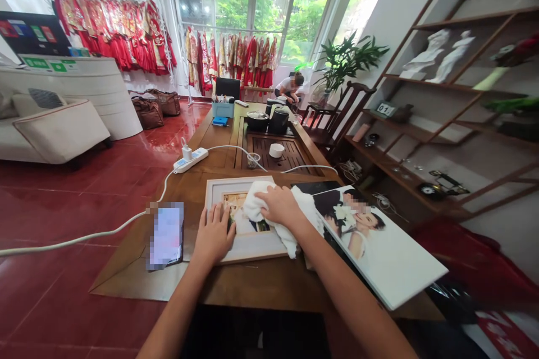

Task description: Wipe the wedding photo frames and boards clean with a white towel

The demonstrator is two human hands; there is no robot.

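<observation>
A white picture frame (248, 251) lies flat on the wooden table, with a small photo print (236, 202) in its middle. My left hand (214, 234) rests on the frame's left side, fingers spread and nothing in them. Over the frame's right part, my right hand (278, 205) grips a white cloth (309, 207), its fingers curled and pressing the cloth down on the frame. Cloth and hand hide part of the print. Some of the cloth trails right, past the frame's edge, toward a large wedding photo panel (393, 252).
A phone (167, 234) lies left of the frame. Behind are a power strip (191, 160) with a white cable, a tea tray (290, 158) with a white cup (277, 150), and a blue box (223, 109). Shelves (463, 84) stand at right. A person (289, 88) sits at the far end.
</observation>
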